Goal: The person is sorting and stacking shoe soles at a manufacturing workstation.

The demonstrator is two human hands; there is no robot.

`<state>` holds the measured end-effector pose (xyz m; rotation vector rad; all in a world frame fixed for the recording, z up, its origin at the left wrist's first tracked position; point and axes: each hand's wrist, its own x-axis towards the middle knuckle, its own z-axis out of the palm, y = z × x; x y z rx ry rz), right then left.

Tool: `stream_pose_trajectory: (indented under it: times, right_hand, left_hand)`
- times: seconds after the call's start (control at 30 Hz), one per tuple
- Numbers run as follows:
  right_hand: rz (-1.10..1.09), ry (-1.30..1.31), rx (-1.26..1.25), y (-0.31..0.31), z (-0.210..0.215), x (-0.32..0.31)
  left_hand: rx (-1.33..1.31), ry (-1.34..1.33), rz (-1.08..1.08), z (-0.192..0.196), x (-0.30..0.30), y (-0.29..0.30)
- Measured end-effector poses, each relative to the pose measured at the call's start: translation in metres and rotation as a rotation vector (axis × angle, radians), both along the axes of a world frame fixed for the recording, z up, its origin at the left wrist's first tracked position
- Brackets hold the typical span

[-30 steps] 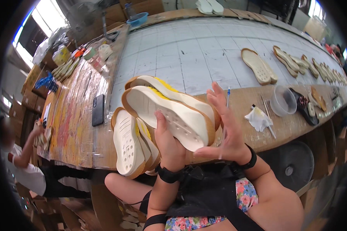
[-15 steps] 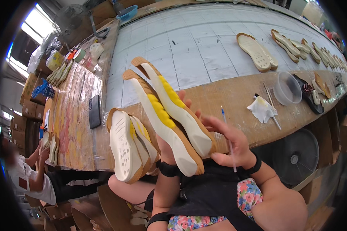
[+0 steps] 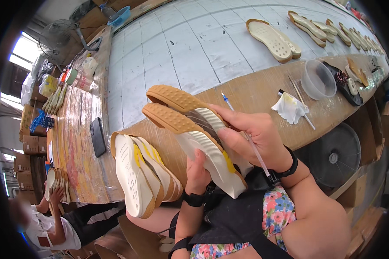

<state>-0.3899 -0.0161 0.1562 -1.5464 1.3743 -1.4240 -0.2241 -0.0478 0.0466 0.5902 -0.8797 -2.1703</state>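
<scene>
**Two shoe soles held off the table: feel and points of hold**

The pair hangs side by side before the table's near edge, above the lap, tan studded ends tilted upward. The left grip is curled against the nearer sole, its thumb flat on the white side wall; its fingers are hidden, and I cannot tell from here whether they also reach the farther sole. The right grip is drawn nearly closed, thumb and forefinger on the farther sole's edge, with a slim pen lodged through it. A stack of similar soles lies just left of the left forearm.

Judged by look, the white body is light foam, springy under a thumb yet stiff enough lengthwise to keep its curve; the studded tread seems denser, rubbery and slow to slip. Ribbed walls should offer better purchase than smooth ones. Nothing appears brittle, though pale foam may dent or smudge. The soundest hold is probably at mid-length, across both walls, rather than by an end.
</scene>
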Motion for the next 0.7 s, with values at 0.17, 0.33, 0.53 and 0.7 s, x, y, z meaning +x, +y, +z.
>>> stream_pose_trajectory:
  times: [0.17,0.33,0.53,0.7]
  right_hand:
    - [0.048,-0.129,-0.005,-0.004,-0.008,0.002]
    - [0.108,-0.17,-0.031,-0.004,-0.013,-0.001]
    - [0.079,-0.062,-0.04,-0.001,-0.011,-0.006]
    - [0.062,-0.088,-0.016,0.001,-0.015,-0.005]
  left_hand:
    - [0.12,0.143,0.076,-0.006,-0.001,0.001]
    - [0.131,0.066,0.114,-0.009,0.0,0.004]
    - [0.045,0.029,0.04,-0.007,-0.001,0.001]
    - [0.052,0.003,0.105,-0.006,-0.006,0.005]
